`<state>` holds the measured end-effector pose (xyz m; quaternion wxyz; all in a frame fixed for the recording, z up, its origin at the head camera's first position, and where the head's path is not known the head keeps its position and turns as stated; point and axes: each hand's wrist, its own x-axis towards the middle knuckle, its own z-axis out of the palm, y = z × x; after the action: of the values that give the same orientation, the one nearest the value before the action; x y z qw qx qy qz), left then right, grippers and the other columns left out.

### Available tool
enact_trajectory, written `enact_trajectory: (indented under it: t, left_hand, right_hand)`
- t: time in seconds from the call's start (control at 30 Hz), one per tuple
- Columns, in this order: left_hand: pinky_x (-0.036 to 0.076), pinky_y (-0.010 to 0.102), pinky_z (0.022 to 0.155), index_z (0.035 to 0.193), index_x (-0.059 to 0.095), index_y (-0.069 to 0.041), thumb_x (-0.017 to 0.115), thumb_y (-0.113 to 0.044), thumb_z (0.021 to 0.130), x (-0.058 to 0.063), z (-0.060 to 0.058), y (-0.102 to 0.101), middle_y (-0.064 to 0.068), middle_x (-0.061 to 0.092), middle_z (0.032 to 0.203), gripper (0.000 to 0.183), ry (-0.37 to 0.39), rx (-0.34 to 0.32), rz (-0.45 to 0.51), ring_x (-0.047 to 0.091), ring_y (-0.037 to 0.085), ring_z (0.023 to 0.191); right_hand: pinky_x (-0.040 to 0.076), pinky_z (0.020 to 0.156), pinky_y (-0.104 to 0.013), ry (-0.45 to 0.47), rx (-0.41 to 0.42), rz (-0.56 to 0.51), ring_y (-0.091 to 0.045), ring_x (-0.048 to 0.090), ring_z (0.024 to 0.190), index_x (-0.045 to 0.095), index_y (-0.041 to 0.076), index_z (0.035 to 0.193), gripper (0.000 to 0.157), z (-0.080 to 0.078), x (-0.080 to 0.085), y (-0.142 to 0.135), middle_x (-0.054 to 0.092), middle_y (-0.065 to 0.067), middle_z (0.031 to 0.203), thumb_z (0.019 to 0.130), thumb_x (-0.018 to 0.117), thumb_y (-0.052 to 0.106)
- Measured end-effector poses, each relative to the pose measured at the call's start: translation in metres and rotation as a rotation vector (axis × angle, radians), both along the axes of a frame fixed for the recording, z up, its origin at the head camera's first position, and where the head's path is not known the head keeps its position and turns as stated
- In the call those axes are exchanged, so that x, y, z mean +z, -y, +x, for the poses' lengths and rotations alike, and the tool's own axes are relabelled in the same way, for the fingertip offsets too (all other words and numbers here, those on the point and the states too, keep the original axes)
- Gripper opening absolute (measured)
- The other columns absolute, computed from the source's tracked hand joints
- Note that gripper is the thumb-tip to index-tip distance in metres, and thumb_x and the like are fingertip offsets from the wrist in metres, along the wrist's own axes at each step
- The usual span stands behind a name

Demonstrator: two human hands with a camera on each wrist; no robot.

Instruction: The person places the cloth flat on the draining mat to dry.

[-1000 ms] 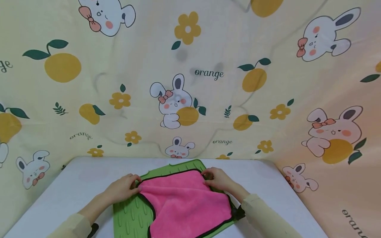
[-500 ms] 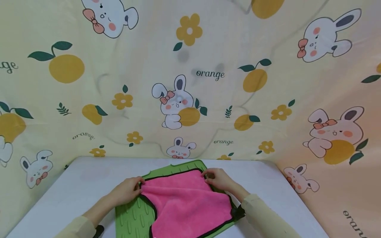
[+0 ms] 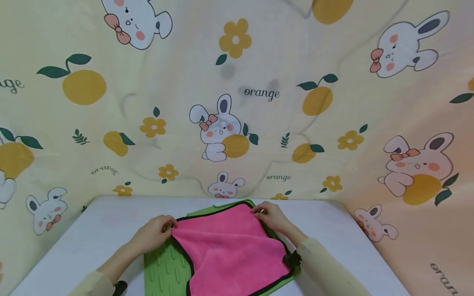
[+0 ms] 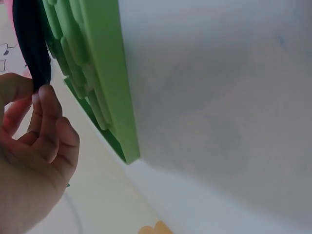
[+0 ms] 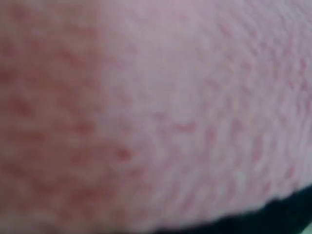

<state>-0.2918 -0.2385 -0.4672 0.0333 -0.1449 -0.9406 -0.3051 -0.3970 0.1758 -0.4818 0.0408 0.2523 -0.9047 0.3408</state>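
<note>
A pink cloth [image 3: 233, 246] with black edging lies spread and slightly wrinkled over a green ridged mat [image 3: 166, 263]. My left hand [image 3: 155, 232] pinches the cloth's far left corner. In the left wrist view, thumb and fingertips of the left hand [image 4: 39, 141] hold the black edging [image 4: 33, 44], above the raised rim of the green mat [image 4: 105, 73]. At the far right corner, my right hand [image 3: 272, 216] pinches the cloth's edge. The right wrist view is filled by blurred pink cloth [image 5: 185, 107], and the right hand's fingers are hidden there.
Everything sits on a white table [image 3: 333, 234], whose back edge meets a curtain [image 3: 177, 82] printed with rabbits and oranges. Black wrist devices show at the left sleeve [image 3: 92, 283] and the right sleeve [image 3: 326, 267].
Both hands have raised the cloth's far edge a little and moved it toward the back, so it covers more of the mat's far end. The head view has shifted slightly.
</note>
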Motion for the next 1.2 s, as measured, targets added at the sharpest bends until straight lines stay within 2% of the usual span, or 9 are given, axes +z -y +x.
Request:
enact_trajectory:
  t: [0.13, 0.3, 0.47, 0.73, 0.83, 1.0, 1.2]
  left_hand:
    - [0.047, 0.03, 0.062, 0.108, 0.074, -0.01, 0.066, -0.002, 0.095, 0.0, -0.003, 0.0, -0.003, 0.06, 0.084, 0.017, -0.006, 0.022, -0.049, 0.052, 0.013, 0.074]
    - [0.049, 0.033, 0.064, 0.108, 0.074, -0.011, 0.069, -0.005, 0.096, 0.0, -0.009, -0.001, -0.004, 0.06, 0.085, 0.014, -0.03, 0.05, -0.138, 0.052, 0.013, 0.075]
    - [0.051, 0.036, 0.065, 0.107, 0.074, -0.011, 0.07, -0.006, 0.095, 0.0, -0.015, -0.002, -0.003, 0.06, 0.087, 0.014, -0.052, 0.049, -0.195, 0.052, 0.013, 0.075]
    - [0.052, 0.038, 0.065, 0.108, 0.075, -0.011, 0.07, -0.007, 0.094, -0.01, -0.02, -0.002, -0.002, 0.059, 0.087, 0.015, 0.015, 0.074, -0.216, 0.052, 0.014, 0.075]
    - [0.051, 0.037, 0.064, 0.108, 0.075, -0.01, 0.07, -0.007, 0.095, -0.011, -0.019, -0.004, -0.001, 0.058, 0.087, 0.014, 0.006, 0.075, -0.216, 0.051, 0.015, 0.074]
    - [0.052, 0.038, 0.065, 0.108, 0.075, -0.011, 0.071, -0.01, 0.096, -0.011, -0.015, -0.005, -0.001, 0.058, 0.091, 0.013, -0.055, 0.069, -0.224, 0.051, 0.014, 0.075]
    - [0.053, 0.032, 0.067, 0.107, 0.073, -0.013, 0.075, -0.015, 0.095, -0.011, 0.0, -0.008, -0.005, 0.056, 0.094, 0.013, -0.096, 0.045, -0.205, 0.051, 0.007, 0.077]
  right_hand:
    - [0.054, 0.077, -0.031, -0.011, -0.034, 0.018, -0.013, 0.065, 0.084, 0.082, 0.012, 0.106, 0.017, -0.008, -0.001, 0.002, 0.068, -0.001, 0.098, 0.095, 0.073, 0.003]
    - [0.053, 0.077, -0.034, -0.027, -0.039, 0.026, -0.014, 0.062, 0.083, 0.082, 0.012, 0.105, 0.015, -0.02, -0.001, 0.009, 0.068, -0.001, 0.096, 0.094, 0.074, 0.005]
    - [0.054, 0.081, -0.037, 0.017, -0.083, 0.073, -0.016, 0.062, 0.087, 0.083, 0.012, 0.103, 0.014, -0.028, -0.005, 0.011, 0.069, -0.002, 0.097, 0.094, 0.075, 0.005]
    - [0.055, 0.086, -0.041, 0.031, -0.072, 0.099, -0.021, 0.065, 0.094, 0.082, 0.011, 0.105, 0.017, -0.029, -0.014, 0.01, 0.069, -0.003, 0.099, 0.095, 0.072, 0.002]
    - [0.054, 0.086, -0.041, 0.035, -0.055, 0.13, -0.018, 0.063, 0.092, 0.082, 0.011, 0.107, 0.016, -0.029, -0.013, 0.009, 0.069, -0.003, 0.099, 0.095, 0.072, 0.004]
    - [0.054, 0.088, -0.042, 0.034, 0.032, 0.17, -0.021, 0.063, 0.095, 0.078, 0.006, 0.118, 0.022, -0.021, -0.001, 0.002, 0.07, -0.008, 0.105, 0.097, 0.07, 0.008]
    - [0.056, 0.088, -0.044, 0.062, 0.122, 0.154, -0.029, 0.066, 0.104, 0.066, -0.001, 0.135, 0.036, 0.005, 0.015, -0.006, 0.065, -0.019, 0.123, 0.1, 0.066, 0.01]
